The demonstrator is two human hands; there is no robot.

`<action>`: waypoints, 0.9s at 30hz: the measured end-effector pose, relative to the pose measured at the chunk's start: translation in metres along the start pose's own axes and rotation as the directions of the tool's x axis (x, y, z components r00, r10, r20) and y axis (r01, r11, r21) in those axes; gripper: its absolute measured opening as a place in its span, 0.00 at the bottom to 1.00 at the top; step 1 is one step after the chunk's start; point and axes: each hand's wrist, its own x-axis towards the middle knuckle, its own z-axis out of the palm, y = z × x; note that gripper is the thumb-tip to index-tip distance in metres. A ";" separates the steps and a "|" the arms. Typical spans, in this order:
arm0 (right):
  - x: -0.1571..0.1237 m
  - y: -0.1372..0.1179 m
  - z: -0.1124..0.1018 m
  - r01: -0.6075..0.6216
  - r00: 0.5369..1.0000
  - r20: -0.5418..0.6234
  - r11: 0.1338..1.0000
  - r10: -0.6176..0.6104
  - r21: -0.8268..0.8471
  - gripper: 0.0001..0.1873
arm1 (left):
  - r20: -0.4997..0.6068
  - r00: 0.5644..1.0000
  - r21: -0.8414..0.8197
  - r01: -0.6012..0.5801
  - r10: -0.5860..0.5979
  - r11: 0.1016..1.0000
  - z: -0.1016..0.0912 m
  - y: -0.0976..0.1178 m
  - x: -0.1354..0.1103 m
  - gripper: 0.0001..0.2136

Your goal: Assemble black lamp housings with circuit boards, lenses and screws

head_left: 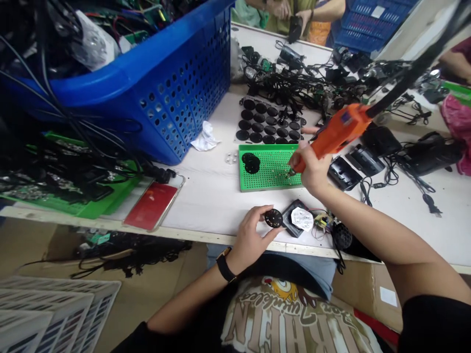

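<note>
My left hand (253,234) pinches a small round black disc (274,218) at the near edge of the white table (213,196). Right of the disc lies a black housing with a white faceted lens (301,219) and a small wired circuit board (324,220). My right hand (312,169) is wrapped round an orange electric screwdriver (338,131). The screwdriver's tip touches the green perforated tray (270,169), which holds small screws and two black discs (251,163).
A blue perforated basket (165,83) full of cables and boards stands at the left. A red phone (154,205) lies near the edge. A sheet of black discs (268,122), tangled cables and black housings (353,164) fill the back. Another person's hands (290,12) are across the table.
</note>
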 end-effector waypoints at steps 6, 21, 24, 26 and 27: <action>-0.014 -0.055 -0.024 0.127 0.970 -0.201 0.991 -0.134 -0.046 0.19 | -0.008 1.000 0.000 -0.014 0.014 1.000 -0.002 0.003 0.002 0.24; -0.103 -0.122 -0.050 0.150 0.928 -0.306 0.965 -0.212 -0.213 0.12 | 0.208 0.969 0.066 -0.151 0.134 0.986 0.038 0.048 0.038 0.22; -0.100 -0.109 -0.046 0.168 0.929 -0.321 0.982 -0.185 -0.082 0.12 | 0.218 0.968 0.070 -0.141 0.123 0.987 0.041 0.047 0.038 0.22; -0.097 -0.102 -0.044 0.186 0.932 -0.316 0.983 -0.178 -0.004 0.11 | 0.209 0.971 0.067 -0.136 0.120 0.988 0.042 0.047 0.038 0.22; -0.096 -0.100 -0.042 0.201 0.933 -0.312 0.979 -0.180 0.036 0.11 | 0.203 0.972 0.065 -0.134 0.119 0.989 0.042 0.047 0.038 0.22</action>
